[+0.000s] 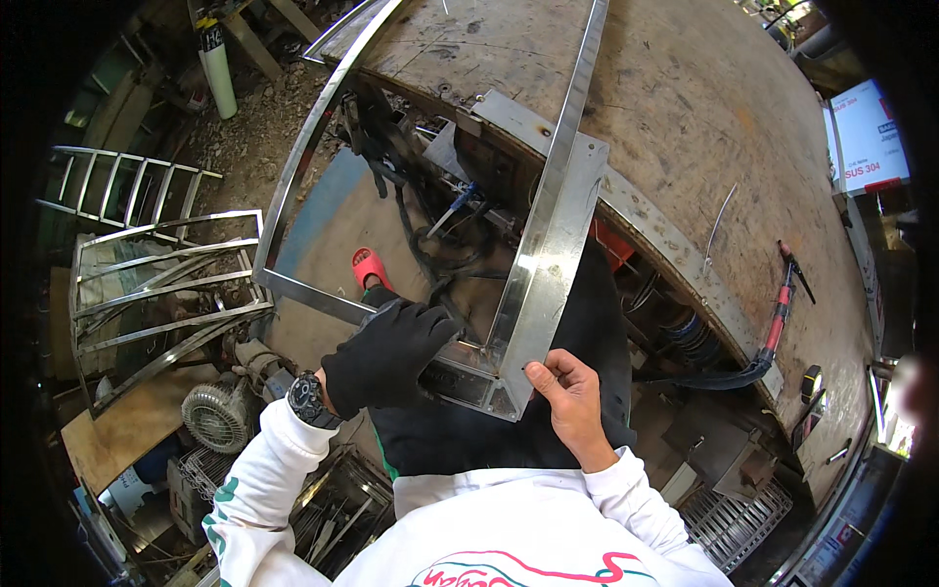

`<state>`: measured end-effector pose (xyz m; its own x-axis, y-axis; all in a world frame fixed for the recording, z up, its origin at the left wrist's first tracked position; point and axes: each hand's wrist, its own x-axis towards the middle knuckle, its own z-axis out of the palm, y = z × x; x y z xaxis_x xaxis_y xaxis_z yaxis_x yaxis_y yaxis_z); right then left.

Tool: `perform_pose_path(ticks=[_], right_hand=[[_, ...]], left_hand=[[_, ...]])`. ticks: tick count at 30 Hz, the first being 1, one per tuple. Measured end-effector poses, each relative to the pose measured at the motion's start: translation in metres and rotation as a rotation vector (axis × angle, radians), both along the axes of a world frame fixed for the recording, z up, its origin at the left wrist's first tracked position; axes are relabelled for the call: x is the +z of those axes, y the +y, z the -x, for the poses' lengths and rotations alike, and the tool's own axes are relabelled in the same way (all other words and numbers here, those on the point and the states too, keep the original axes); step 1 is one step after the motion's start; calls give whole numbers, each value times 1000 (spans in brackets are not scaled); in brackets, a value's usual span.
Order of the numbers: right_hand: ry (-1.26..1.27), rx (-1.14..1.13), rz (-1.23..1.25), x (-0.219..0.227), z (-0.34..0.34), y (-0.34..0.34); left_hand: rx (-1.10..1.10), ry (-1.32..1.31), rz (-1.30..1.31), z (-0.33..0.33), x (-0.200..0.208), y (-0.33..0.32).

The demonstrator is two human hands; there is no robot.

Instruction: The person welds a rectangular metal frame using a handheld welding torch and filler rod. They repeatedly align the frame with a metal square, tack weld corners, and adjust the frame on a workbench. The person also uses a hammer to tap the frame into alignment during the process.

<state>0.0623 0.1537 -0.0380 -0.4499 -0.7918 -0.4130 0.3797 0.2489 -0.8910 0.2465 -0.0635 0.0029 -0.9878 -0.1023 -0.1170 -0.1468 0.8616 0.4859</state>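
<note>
The large, four-sided frame of shiny silver metal (536, 235) slants away from me, its near corner just above my lap and its right rail crossing over the edge of the workbench; I cannot tell whether it rests there. A flat, dull-grey metal strip with small holes (556, 284) runs along that right rail down to the near corner. My left hand, in a black knitted glove (386, 354), comes in from the lower left, palm down and knuckles up, fingers bent and closed over the near rail just left of the corner; its underside is hidden from me. My bare right hand (575, 406) reaches up from the lower right with the wrist nearly straight, clamped on the corner's outer edge, thumb on top and the other fingers curled in beside it. The forearms angle inward in white sleeves (279, 460), and a chunky black wristwatch (311, 399) circles my left wrist. Below the frame are my black trousers (440, 442), and through its opening I see a coral-red slipper (369, 266) and a blue-handled tool (460, 201) near dark cables. To the right spreads the broad, scuffed brown workbench top (704, 108), with a red-and-black torch handle (781, 318) lying near its edge. To the left stand ladder-like silver metal racks (161, 284), and beyond them a pale cylinder with a dark top (219, 80).
</note>
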Motion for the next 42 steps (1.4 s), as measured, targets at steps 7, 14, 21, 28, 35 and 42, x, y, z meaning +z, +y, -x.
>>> perform_pose_path(ticks=[7, 14, 21, 28, 35, 42], right_hand=[[48, 30, 37, -4, 7, -3], [-31, 8, 50, -3, 6, -4], [-44, 11, 41, -3, 6, -5], [-49, 6, 21, 0, 6, -5], [-47, 5, 40, -4, 7, -5], [-92, 10, 25, -4, 8, -4]], left_hand=[[15, -58, -46, 4, 1, -5], [-9, 5, -37, 4, 4, -7], [1, 14, -55, 2, 2, -8], [-4, 16, -66, 3, 4, -9], [-11, 1, -69, 5, 4, -10], [-20, 35, -64, 6, -1, -10]])
